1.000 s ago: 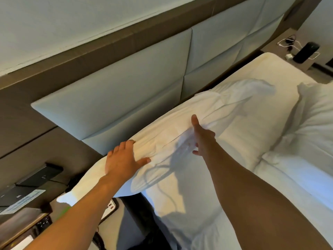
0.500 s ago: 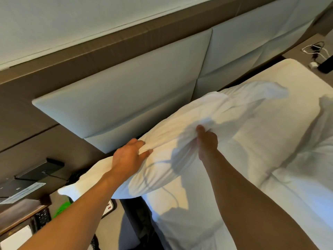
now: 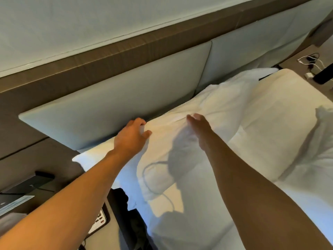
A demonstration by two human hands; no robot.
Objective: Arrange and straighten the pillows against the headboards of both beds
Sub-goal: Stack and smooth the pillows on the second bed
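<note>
Your left hand (image 3: 130, 137) grips the top edge of the white pillow (image 3: 180, 141), fingers curled into the fabric — thumb spread on the front face. Your right hand (image 3: 200, 130) lies on the pillow's crest with fingers straight, holding nothing. The pillow lies along the padded headboard (image 3: 108, 112), touching its lower edge; its left corner overhangs the bed (image 3: 279, 112) — open mattress lies to the right.
</note>
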